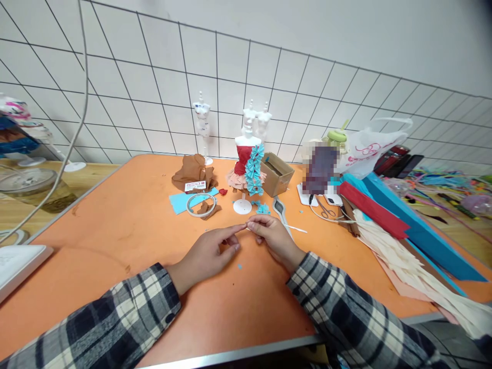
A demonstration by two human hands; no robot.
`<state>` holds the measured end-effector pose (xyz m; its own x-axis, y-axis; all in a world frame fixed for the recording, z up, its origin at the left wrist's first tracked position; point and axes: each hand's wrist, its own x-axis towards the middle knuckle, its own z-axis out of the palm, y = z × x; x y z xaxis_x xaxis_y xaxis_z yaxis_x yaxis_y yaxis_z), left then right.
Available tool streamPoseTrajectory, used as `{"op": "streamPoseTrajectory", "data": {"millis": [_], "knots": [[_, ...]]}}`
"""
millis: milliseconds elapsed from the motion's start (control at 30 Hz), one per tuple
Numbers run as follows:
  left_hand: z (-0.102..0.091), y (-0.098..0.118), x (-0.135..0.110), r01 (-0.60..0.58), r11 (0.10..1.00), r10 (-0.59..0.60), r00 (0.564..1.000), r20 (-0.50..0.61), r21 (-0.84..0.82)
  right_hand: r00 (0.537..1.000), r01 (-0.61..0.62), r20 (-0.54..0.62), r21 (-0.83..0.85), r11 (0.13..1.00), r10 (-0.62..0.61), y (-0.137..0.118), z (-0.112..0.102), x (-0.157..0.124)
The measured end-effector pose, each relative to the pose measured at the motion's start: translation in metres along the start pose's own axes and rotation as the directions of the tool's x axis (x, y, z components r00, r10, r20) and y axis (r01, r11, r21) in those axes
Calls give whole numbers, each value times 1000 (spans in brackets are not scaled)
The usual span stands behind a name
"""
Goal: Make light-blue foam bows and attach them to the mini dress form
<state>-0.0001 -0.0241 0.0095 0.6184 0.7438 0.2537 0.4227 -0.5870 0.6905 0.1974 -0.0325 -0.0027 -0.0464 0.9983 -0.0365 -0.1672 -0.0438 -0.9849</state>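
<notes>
Over the middle of the orange table, my left hand (209, 254) has its index finger stretched out, the fingertip meeting the fingers of my right hand. Its thumb stands apart, and nothing shows in its grasp. My right hand (273, 237) is closed in a pinch at that fingertip; a tiny whitish bit shows there, too small to name. Just beyond stands a small dress form (246, 159) in red paper with a pink skirt and a blue ruffle down one side. A blue paper ruffle piece (263, 208) and grey-handled tweezers (280, 209) lie near my right hand.
Left of the dress form are brown crepe paper (190, 171), blue paper (177, 203) and a ring of tape (188, 209). A cardboard box (282, 182) stands behind. Scissors (326, 211), red paper (374, 209) and cream strips (400, 266) lie at right.
</notes>
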Motion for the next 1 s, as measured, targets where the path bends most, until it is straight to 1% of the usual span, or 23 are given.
{"op": "streamPoseTrajectory", "data": {"millis": [100,167,200,233,267,300,367,433,467,567,667,800,900,1000], "knots": [[0,0,1,56,997,-57,998,-6,-50,993,39,-114,80,996,-30,-3,-4,1],[0,-1,2,96,992,-97,995,-17,-84,987,73,-147,46,996,-66,-7,-9,2],[0,-1,2,112,989,-115,993,-22,-101,982,95,-160,-24,995,-98,-9,-12,3],[1,-2,2,124,986,-128,991,-26,-115,975,118,-172,-133,984,-140,-11,-15,4],[1,-2,3,132,983,-136,990,-27,-127,964,137,-183,-275,952,-192,-11,-18,5],[1,-2,3,135,982,-140,990,-27,-136,948,151,-193,-431,890,-254,-11,-21,6],[0,-1,3,128,981,-133,991,-24,-149,916,152,-168,-694,704,-364,-9,-27,9],[0,0,3,112,980,-117,993,-18,-163,907,133,-115,-833,536,-405,-6,-32,12],[0,0,3,106,979,-111,994,-15,-172,908,118,-103,-868,482,-406,-4,-33,14],[1,-1,2,100,976,-105,994,-13,-194,914,59,-107,-920,388,-392,-3,-35,18],[1,-3,2,97,974,-102,995,-16,-206,911,22,-116,-944,329,-395,-3,-36,22],[2,-4,2,97,973,-101,995,-8,-208,905,-30,-148,-957,287,-399,-5,-39,24],[2,-3,2,104,972,-105,994,4,-209,897,-44,-149,-967,252,-415,-6,-39,24],[2,-3,2,104,974,-106,994,5,-200,905,-45,-147,-966,253,-400,-7,-40,23]]}}
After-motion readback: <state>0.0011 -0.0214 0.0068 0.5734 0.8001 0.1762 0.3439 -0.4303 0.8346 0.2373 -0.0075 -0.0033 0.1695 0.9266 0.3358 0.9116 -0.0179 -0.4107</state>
